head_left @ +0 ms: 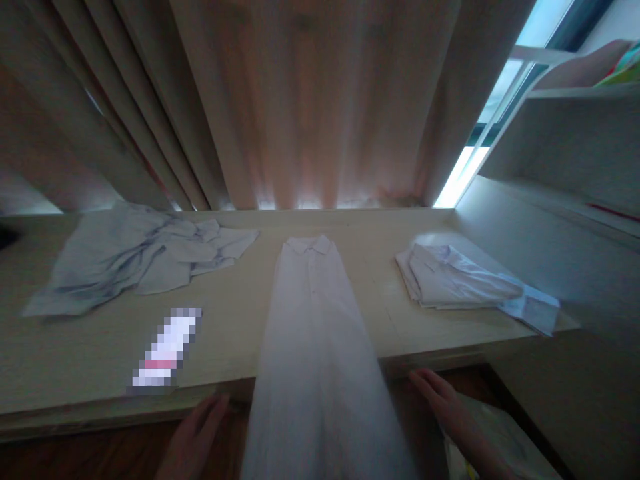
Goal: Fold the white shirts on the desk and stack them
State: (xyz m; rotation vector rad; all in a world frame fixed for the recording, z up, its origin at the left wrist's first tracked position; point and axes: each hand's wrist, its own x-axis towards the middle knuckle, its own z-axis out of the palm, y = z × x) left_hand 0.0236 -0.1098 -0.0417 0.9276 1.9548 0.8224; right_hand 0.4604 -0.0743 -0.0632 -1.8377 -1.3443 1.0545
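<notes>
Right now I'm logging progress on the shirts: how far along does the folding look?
One folded shirt lies on the table at right. The white shirt lies narrowed lengthwise, hanging over the edge, left hand and right hand beside it. The crumpled shirts at left look untouched.

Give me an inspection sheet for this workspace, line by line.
Surface: pale wooden table, its front edge near the hands.
Job's things: white shirt laid flat, collar away from the person, lower part hanging over the table's front edge between the hands.
Clutter: crumpled shirt at the far left; folded shirt at the right; a blurred-out patch on the table.
Grippers: left hand and right hand open, one on each side of the hanging white shirt; touch cannot be told.
Cables: nothing seen.
Surroundings: curtain behind the table, window and white shelves at the right.
</notes>
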